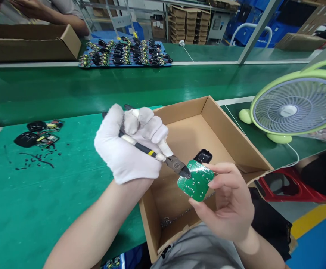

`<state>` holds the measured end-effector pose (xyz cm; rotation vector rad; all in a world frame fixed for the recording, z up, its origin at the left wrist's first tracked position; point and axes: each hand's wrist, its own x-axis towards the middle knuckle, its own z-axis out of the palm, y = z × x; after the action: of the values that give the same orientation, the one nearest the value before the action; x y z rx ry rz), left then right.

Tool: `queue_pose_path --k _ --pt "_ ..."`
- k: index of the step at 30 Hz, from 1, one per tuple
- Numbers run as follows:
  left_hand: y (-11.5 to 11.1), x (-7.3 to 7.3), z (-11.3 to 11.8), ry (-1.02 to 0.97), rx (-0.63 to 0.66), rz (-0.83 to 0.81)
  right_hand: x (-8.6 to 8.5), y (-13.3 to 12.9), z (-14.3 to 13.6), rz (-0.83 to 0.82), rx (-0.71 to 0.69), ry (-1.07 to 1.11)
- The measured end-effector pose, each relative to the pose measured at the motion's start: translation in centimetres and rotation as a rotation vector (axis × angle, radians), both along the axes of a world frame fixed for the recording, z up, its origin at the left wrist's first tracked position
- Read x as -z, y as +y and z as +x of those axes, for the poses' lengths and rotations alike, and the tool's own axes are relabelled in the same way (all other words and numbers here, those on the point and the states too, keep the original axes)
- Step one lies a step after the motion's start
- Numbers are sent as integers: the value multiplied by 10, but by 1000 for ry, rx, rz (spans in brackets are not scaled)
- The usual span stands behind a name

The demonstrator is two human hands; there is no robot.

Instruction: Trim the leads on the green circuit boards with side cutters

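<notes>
My left hand (132, 145), in a white glove, is closed around a pair of side cutters (176, 164) with black, yellow-banded handles. The cutter tips touch or lie just over the solder side of a green circuit board (198, 181). My right hand (230, 201), bare, pinches that board by its edges between thumb and fingers. Behind the board shows a black plastic housing (203, 155); whether it is joined to the board, I cannot tell. Beneath both hands sits an open cardboard box (185, 138), with small metal clippings (167, 221) along its near side.
Two black housings with boards (36, 139) and black scraps (41, 158) lie on the green mat (19, 209) at left. A blue tray (118, 66) of assemblies stands across the bench. At right is a green fan (294, 104). Another person's arm (59, 16) is behind a carton (31, 50).
</notes>
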<state>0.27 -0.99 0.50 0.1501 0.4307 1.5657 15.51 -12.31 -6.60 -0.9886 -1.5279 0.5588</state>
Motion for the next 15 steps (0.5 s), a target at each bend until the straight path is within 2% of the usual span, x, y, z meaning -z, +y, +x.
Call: queue_pose_path --k 3,9,15 --pt "0 1 -1 -4 3 10 2 0 1 12 -5 -34" --pt "0 1 -2 130 -8 22 4 -1 2 26 -16 -65" --pt "5 -1 -8 58 -53 -33 4 -1 3 -15 -26 -15"
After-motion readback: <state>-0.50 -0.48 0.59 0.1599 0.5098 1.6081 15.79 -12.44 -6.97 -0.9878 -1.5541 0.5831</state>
